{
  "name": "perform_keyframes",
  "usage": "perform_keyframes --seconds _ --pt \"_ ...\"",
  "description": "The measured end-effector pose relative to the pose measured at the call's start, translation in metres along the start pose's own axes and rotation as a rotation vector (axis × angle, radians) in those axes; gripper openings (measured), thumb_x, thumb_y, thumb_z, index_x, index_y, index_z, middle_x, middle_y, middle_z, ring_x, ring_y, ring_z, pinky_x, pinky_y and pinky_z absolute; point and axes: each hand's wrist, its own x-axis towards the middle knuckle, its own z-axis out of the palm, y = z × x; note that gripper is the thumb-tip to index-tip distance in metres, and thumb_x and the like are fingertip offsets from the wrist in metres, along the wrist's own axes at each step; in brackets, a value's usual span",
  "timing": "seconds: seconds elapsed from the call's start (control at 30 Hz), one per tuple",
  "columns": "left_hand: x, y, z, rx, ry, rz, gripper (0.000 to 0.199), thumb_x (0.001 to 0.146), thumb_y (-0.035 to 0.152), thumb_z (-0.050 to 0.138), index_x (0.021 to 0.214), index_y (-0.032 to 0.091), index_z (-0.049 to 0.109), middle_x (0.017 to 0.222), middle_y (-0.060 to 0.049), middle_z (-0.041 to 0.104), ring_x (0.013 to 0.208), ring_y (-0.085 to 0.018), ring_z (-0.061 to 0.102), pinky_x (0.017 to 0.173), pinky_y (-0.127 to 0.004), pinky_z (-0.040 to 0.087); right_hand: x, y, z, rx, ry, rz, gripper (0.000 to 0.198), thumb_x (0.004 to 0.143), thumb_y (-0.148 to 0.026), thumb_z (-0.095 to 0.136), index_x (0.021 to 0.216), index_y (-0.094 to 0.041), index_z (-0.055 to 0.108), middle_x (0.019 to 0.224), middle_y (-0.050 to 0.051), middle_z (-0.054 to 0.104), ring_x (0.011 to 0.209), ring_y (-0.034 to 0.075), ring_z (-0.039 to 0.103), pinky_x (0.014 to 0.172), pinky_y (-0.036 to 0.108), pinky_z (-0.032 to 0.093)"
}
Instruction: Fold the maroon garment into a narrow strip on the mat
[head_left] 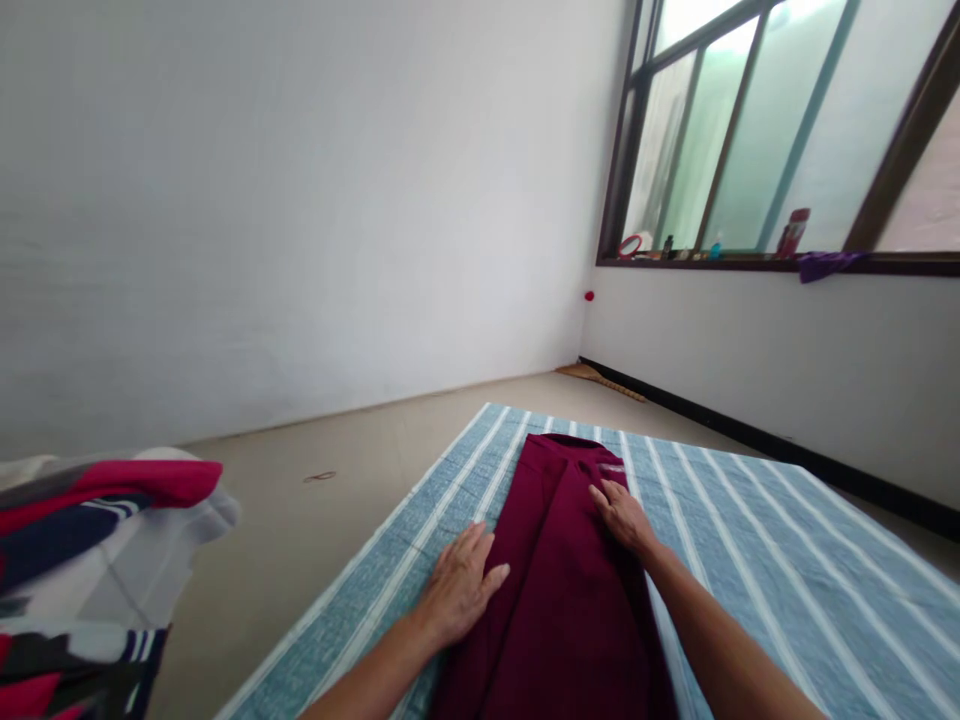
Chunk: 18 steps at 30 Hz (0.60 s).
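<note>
Under left hand (459, 588) and right hand (624, 514), fingers (472, 547) open: maroon garment (570, 610) on striped sheet (787, 560). Uneven push could crease it.

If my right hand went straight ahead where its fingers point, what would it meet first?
Your right hand would likely meet more of the dark red garment first, with the striped sheet beyond it; exact contact is hard to judge.

Walls (337, 200): were white
Strip (697, 415): was black, low on the right wall
Floor (300, 535): was tan
Window (739, 140): was big, with a dark frame (616, 190)
Light (739, 40): shone through the glass (757, 150)
</note>
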Motion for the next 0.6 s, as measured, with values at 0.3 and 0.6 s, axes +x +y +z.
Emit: perform_keyframes --seconds 0.3,0.6 --pt "-0.018 -0.039 0.031 -0.03 0.221 0.044 0.047 0.089 0.044 0.035 0.122 0.016 0.053 0.136 -0.011 0.047 0.128 -0.025 0.039 0.107 -0.043 0.032 -0.092 -0.017 -0.029 0.175 0.124 -0.012 0.044 0.092 -0.051 0.028 0.101 -0.022 0.06 0.107 0.007 0.062 0.1 0.021 0.058 0.088 0.031 0.044" --pt "-0.011 -0.047 0.045 -0.004 0.415 0.16 0.04 0.088 0.041 0.041 0.111 0.014 0.061 0.124 -0.013 0.058 0.12 -0.027 0.049 0.1 -0.044 0.04 -0.2 0.002 -0.017 0.287 0.208 0.134 0.052 0.086 -0.058 0.039 0.109 -0.017 0.062 0.118 0.01 0.06 0.111 0.025 0.054 0.096 0.038 0.043"
